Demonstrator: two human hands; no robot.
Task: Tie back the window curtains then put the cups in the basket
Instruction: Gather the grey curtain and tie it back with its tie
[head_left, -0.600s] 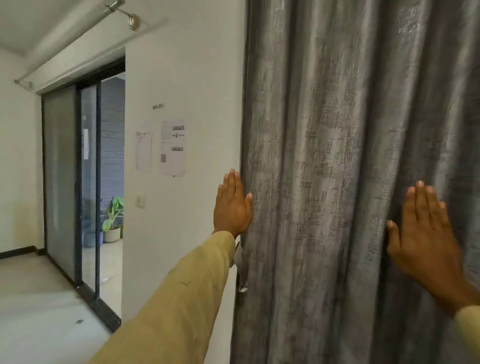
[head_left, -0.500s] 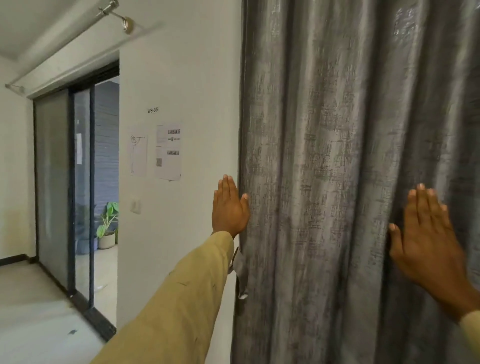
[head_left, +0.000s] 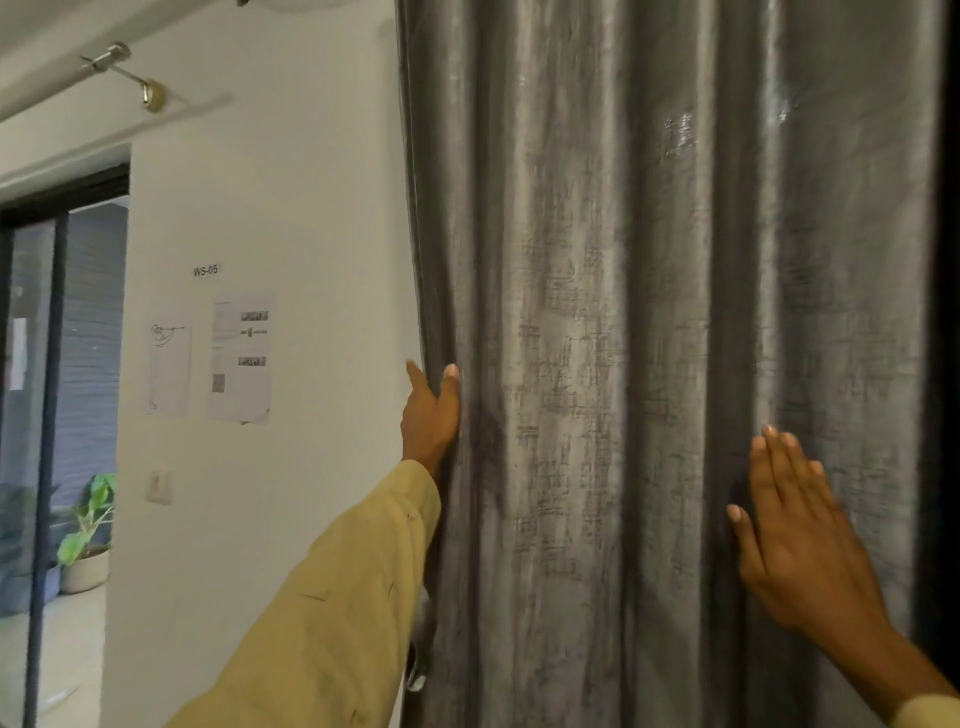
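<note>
Grey textured curtain (head_left: 649, 364), hanging in vertical folds, filled the frame from 12 to 5 o'clock, its left edge running down beside a white wall (head_left: 311, 208).

Left hand (head_left: 430, 415): at 9 o'clock of the curtain's middle, on the curtain's left edge. Grip closed on that edge, thumb lying on the front of the fabric, the other fingers going behind it. Yellow sleeve (head_left: 332, 597) reaching in from 7 o'clock.

Right hand (head_left: 795, 540): at 4 o'clock of the frame, palm toward the cloth, fingers straight and together, thumb spread. Grip wide, holding nothing; whether the palm touched the fabric could not be told.

Wall items, at 9 o'clock of the frame: label reading "WS-05" (head_left: 205, 270); below it two paper sheets (head_left: 240, 358), side by side; a white switch (head_left: 158, 486) lower down.

Further left: dark-framed glass door (head_left: 41, 415), with a potted plant (head_left: 88, 535) beyond it at 8 o'clock.

Metal rod bracket (head_left: 127, 78) at 10 o'clock, high on the wall.

Cups and basket: not in view.
</note>
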